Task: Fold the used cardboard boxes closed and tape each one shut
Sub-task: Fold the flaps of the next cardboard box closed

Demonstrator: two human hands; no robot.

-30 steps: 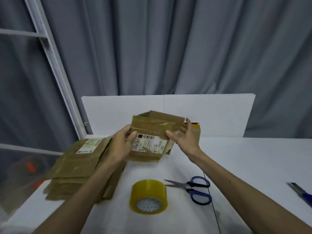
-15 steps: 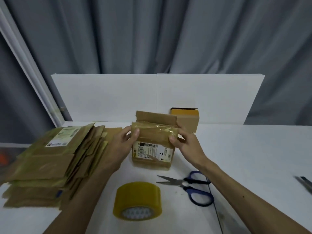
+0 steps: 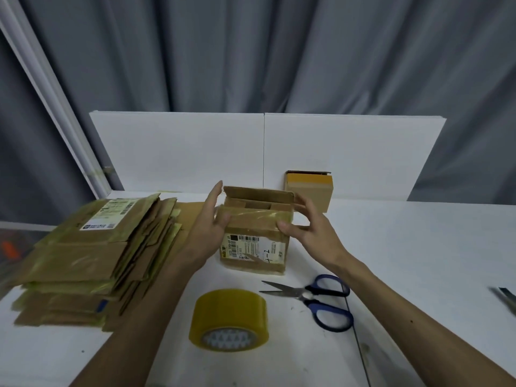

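Hands are framing a cardboard box (image 3: 254, 248).
It is standing toward the far edge of the table (image 3: 418, 247); left hand (image 3: 206, 227) is pressing straight fingers against it, right hand (image 3: 312, 233) is touching it, fingers spread.

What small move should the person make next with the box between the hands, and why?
Probably fold the far flap down with the right hand: the box stands on the table, its top open, that flap upright, while the left hand touches its side. The tape roll lies untouched.
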